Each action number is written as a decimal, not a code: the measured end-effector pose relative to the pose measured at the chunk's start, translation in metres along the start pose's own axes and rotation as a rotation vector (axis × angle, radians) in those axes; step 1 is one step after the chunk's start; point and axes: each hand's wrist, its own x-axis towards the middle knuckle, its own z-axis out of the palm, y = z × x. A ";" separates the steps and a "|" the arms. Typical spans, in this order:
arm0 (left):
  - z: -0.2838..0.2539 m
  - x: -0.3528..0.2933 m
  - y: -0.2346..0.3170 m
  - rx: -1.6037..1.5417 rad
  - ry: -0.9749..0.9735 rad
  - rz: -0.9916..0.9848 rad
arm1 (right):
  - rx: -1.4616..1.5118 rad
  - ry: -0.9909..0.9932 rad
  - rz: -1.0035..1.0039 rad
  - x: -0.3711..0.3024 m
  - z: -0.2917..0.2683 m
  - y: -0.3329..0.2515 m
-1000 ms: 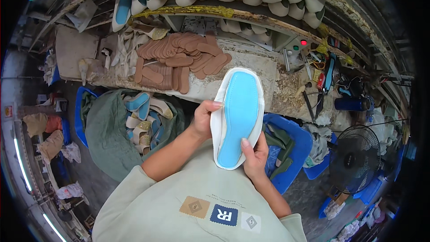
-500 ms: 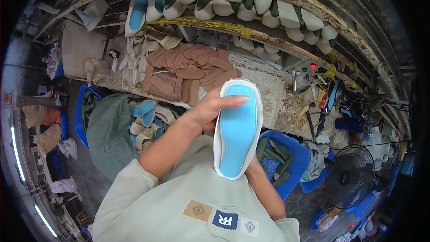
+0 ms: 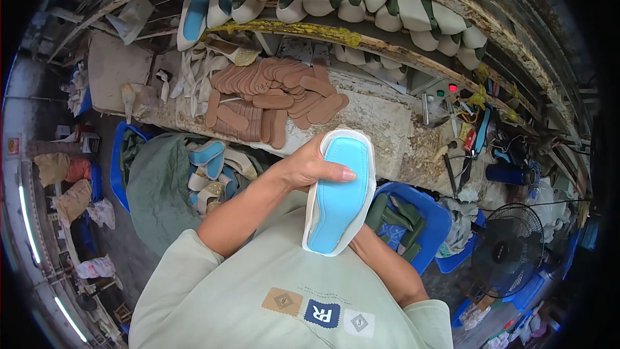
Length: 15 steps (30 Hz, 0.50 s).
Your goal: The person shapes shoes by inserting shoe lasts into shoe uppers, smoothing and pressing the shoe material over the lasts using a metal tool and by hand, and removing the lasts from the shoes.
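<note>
Below held shoe [image 3: 340, 199], lettered navy patch [image 3: 322, 314]

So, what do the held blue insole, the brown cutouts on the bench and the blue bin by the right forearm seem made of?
Blue insole: probably synthetic leather, smooth, satiny, with a stitch-like line near its edge.
Brown cutouts: perhaps fibreboard or foam sheet; they look flat, matte and evenly coloured.
Blue bin: likely moulded plastic, given its even colour and smooth, rigid-looking walls.

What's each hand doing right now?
Left hand: closed, holding the white shoe piece with blue lining.
Right hand: mostly hidden behind it; fingers can't be told.
</note>
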 end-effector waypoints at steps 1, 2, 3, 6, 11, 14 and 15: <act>-0.002 0.000 -0.003 -0.013 -0.028 0.008 | 0.023 -0.007 0.005 0.002 -0.001 0.001; -0.005 0.002 -0.007 -0.011 -0.029 0.015 | 0.045 -0.013 0.007 0.004 -0.002 0.002; -0.007 0.003 -0.012 -0.017 0.004 0.019 | 0.063 -0.015 -0.012 0.006 -0.003 0.003; -0.021 0.015 -0.018 -0.055 0.122 -0.041 | 0.225 -0.131 0.018 0.046 -0.063 0.030; -0.097 0.001 -0.034 -0.378 0.300 -0.064 | 0.191 -0.317 0.122 0.050 -0.108 0.009; -0.138 -0.011 -0.045 -0.140 0.500 -0.065 | 0.053 -0.350 0.071 0.076 -0.118 -0.001; -0.153 -0.012 -0.045 0.097 0.695 -0.135 | -0.058 -0.208 0.034 0.088 -0.107 -0.010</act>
